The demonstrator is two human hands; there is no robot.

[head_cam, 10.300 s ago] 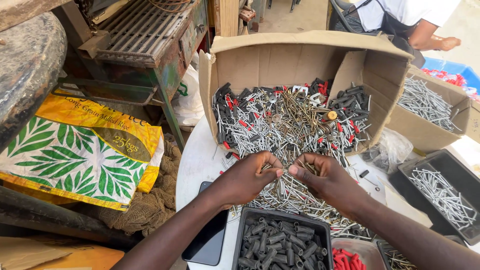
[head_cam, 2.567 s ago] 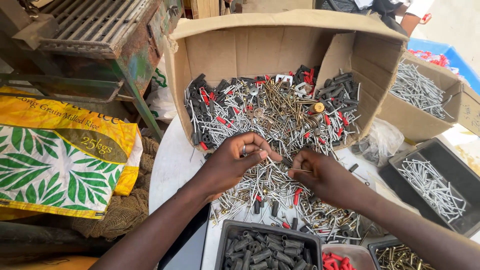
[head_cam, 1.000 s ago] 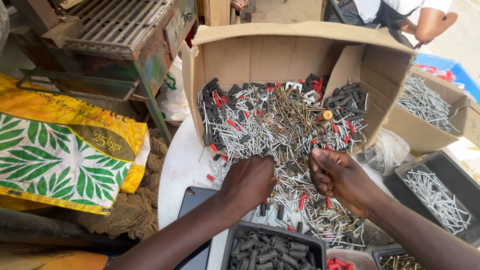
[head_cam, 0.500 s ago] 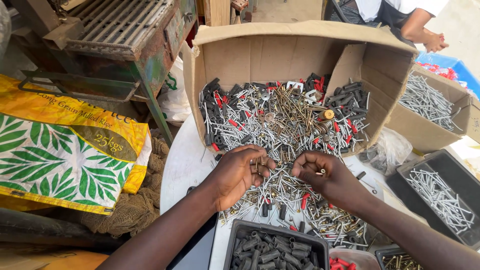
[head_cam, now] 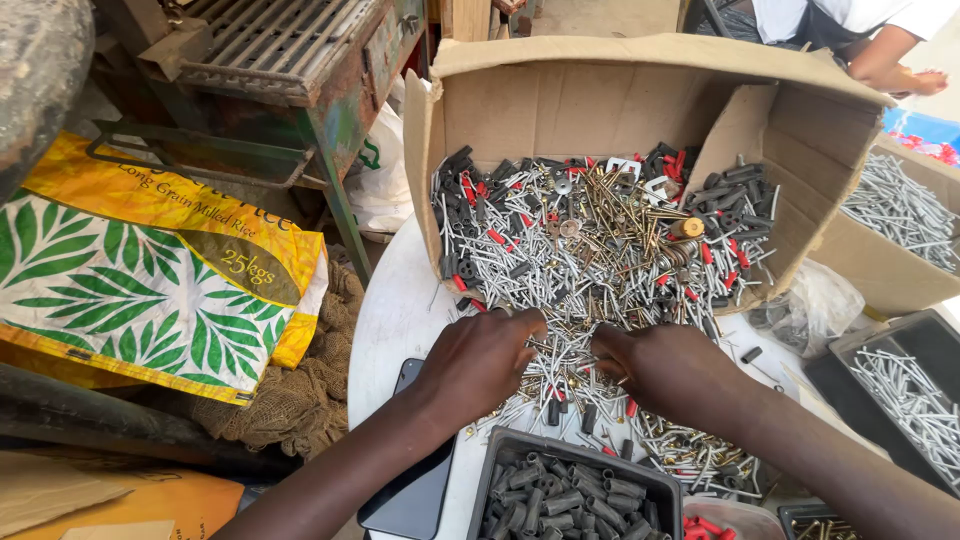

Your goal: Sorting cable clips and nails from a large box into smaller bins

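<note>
A mixed pile of screws, nails and red and grey wall plugs (head_cam: pixel 590 250) spills out of an open cardboard box (head_cam: pixel 600 95) lying on its side on a white round table (head_cam: pixel 395 310). My left hand (head_cam: pixel 480 360) rests palm down on the near edge of the pile, fingers curled into the screws. My right hand (head_cam: pixel 660 365) lies beside it, fingers bent and pinching among the screws. The two hands almost touch. Whether either one holds a piece is hidden by the fingers. Just below them stands a black tray of grey plugs (head_cam: pixel 565 495).
A dark phone (head_cam: pixel 415 490) lies by my left forearm. Boxes and black trays of silver nails (head_cam: pixel 905 390) stand on the right, a small container of red plugs (head_cam: pixel 715 522) in front. A green and yellow sack (head_cam: pixel 140 270) and a rusty metal grill stand (head_cam: pixel 290 60) are on the left. Another person's arm (head_cam: pixel 890 70) shows at the top right.
Both hands have dropped flatter onto the near edge of the pile and moved closer together; half a second ago their fingers were lifted, pinching small pieces.
</note>
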